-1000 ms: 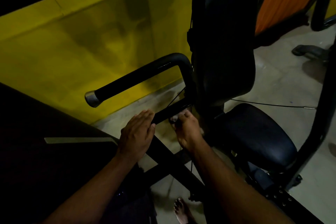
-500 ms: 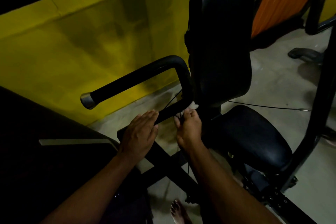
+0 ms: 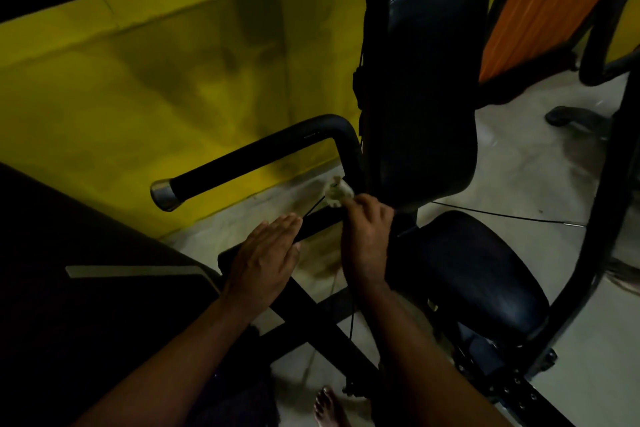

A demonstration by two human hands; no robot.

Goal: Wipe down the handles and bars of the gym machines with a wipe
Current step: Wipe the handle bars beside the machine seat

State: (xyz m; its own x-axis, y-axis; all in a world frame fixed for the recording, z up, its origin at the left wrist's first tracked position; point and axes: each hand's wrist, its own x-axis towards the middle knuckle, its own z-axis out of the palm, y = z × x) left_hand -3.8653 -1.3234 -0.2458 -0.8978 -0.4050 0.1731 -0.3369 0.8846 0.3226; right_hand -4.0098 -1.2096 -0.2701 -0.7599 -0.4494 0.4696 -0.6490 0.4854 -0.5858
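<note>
A black curved handle bar [image 3: 263,156] with a silver end cap sticks out to the left of the gym machine. My right hand [image 3: 367,236] grips a crumpled white wipe [image 3: 337,192] and holds it against the bar's downward leg, just below the bend. My left hand [image 3: 266,256] lies flat, fingers straight, on a lower black frame bar [image 3: 318,222] beneath the handle.
The machine's black backrest pad [image 3: 429,80] and seat pad [image 3: 471,274] stand right of my hands. A thin cable [image 3: 502,217] runs across behind the seat. A yellow wall [image 3: 138,80] lies left, an orange panel [image 3: 554,0] at back right, and a bare foot [image 3: 327,407] below.
My right hand has risen from the lower frame bar to the handle's upright leg, and the white wipe now shows above its fingers. My left hand has stayed flat on the lower bar.
</note>
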